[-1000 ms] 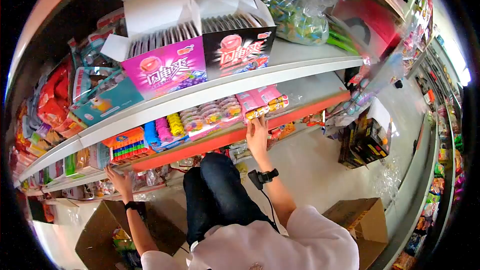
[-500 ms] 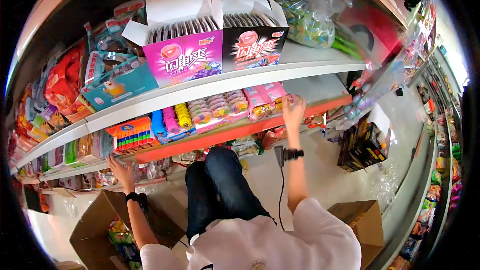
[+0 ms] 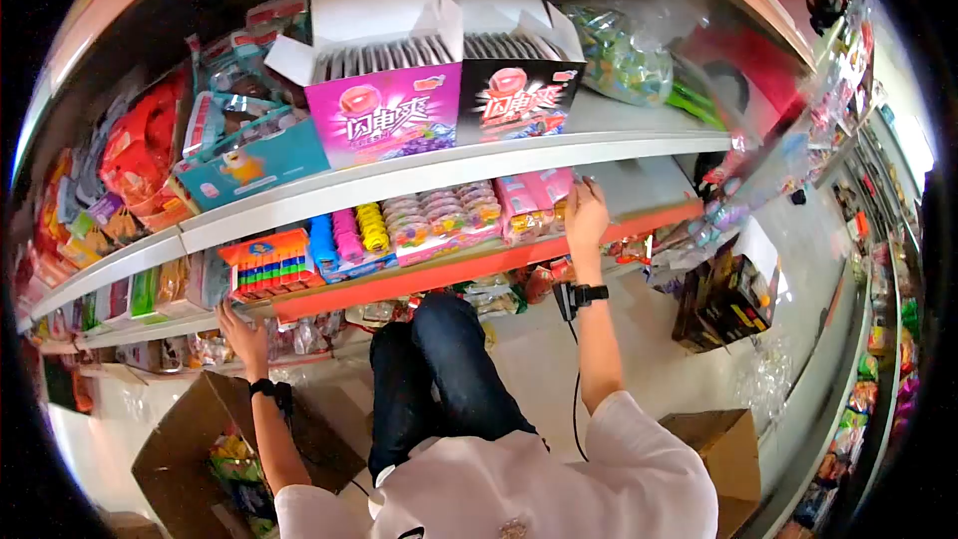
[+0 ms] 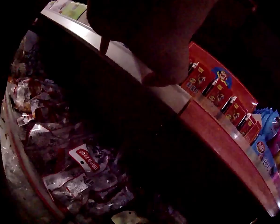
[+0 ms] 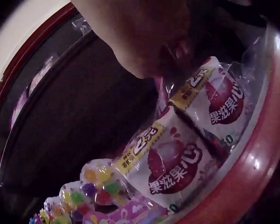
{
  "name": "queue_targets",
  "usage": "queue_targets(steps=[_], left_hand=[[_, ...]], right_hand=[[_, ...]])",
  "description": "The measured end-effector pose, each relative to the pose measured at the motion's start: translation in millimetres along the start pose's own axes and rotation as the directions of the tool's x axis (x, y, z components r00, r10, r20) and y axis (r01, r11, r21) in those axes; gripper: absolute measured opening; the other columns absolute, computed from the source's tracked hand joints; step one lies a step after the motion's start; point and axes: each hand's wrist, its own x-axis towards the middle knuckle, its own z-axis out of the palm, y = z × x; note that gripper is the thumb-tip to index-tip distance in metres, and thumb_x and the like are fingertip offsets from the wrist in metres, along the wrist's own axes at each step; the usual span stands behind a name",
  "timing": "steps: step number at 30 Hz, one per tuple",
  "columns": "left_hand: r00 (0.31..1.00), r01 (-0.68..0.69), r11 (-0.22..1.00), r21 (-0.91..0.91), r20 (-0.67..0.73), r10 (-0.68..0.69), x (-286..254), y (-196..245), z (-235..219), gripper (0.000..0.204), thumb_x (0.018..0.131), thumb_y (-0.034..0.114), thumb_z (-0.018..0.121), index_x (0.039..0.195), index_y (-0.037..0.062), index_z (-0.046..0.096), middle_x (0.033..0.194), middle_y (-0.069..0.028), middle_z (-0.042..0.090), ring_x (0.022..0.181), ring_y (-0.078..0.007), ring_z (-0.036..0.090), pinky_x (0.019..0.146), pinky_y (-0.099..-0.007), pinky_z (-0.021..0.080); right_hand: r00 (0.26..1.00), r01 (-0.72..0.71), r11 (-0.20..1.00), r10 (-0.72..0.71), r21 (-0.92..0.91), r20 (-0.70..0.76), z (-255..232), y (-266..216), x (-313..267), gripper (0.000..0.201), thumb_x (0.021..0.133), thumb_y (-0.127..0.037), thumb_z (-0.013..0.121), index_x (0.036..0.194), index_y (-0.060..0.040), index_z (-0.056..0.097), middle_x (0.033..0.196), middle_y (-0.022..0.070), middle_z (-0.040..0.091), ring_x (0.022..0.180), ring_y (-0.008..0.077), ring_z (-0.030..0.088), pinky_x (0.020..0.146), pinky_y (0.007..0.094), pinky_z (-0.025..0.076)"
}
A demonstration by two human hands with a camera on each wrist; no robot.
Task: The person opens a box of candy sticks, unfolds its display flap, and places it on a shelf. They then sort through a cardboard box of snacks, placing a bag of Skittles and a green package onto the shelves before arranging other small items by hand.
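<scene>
My left hand point(image 3: 244, 335) rests against the front edge of the lower shelf, just left of an orange-red box point(image 3: 267, 265) of colored tubes. In the left wrist view the hand point(image 4: 151, 35) is a dark shape over the pale shelf lip. My right hand point(image 3: 587, 217) is at the right end of a row of pink candy packets point(image 3: 517, 202), fingers pointing into the shelf along their side. Two such packets point(image 5: 170, 163) stand side by side in the right wrist view, right below the hand point(image 5: 140, 35); its fingertips are mostly hidden.
Left of the packets stand trays of round colorful candies point(image 3: 439, 220) and a blue box with pink and yellow items point(image 3: 349, 245). The upper shelf point(image 3: 419, 175) overhangs them, bearing purple point(image 3: 384, 115) and black boxes point(image 3: 519, 100). Cartons point(image 3: 165, 439) sit on the floor.
My right hand has moved from the yellow-labelled front of the pink packets to their right end. The left hand stays at the shelf edge. The view has shifted slightly.
</scene>
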Motion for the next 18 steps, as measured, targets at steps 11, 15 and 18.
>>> queue_targets(steps=[11, 15, 18], left_hand=[[1.000, -0.013, 1.000, 0.020, -0.003, 0.013, 0, -5, 5, 0.075, 0.078, 0.015, 0.063, 0.142, -0.0022, 0.029, 0.149, -0.0210, 0.027, 0.139, -0.0375, 0.025, 0.109, -0.0461, 0.031], [1.000, -0.007, 1.000, 0.001, -0.004, 0.007, 0, -3, 3, 0.075, 0.077, 0.016, 0.063, 0.142, -0.0018, 0.029, 0.149, -0.0199, 0.028, 0.139, -0.0370, 0.025, 0.108, -0.0464, 0.033], [0.995, -0.087, 0.996, -0.005, -0.048, 0.086, 1, -8, 4, 0.075, 0.077, 0.016, 0.063, 0.142, -0.0007, 0.029, 0.149, -0.0201, 0.029, 0.139, -0.0379, 0.026, 0.107, -0.0467, 0.033]], right_hand=[[0.969, -0.224, 0.788, 0.243, 0.574, 0.045, -23, -42, 2, 0.014, 0.092, -0.006, 0.054, 0.102, -0.0021, 0.063, 0.081, 0.0162, 0.063, 0.066, 0.0274, 0.063, 0.059, 0.0352, 0.049], [0.962, -0.091, 0.821, 0.219, 0.563, -0.164, -45, -85, -13, 0.011, 0.098, -0.009, 0.050, 0.095, -0.0004, 0.056, 0.062, 0.0006, 0.050, 0.050, 0.0055, 0.043, 0.046, 0.0237, 0.036], [0.929, -0.184, 0.739, 0.347, 0.649, -0.131, -73, -98, -14, 0.018, 0.100, -0.014, 0.046, 0.089, -0.0009, 0.052, 0.072, -0.0013, 0.050, 0.063, 0.0054, 0.042, 0.055, 0.0232, 0.037]])
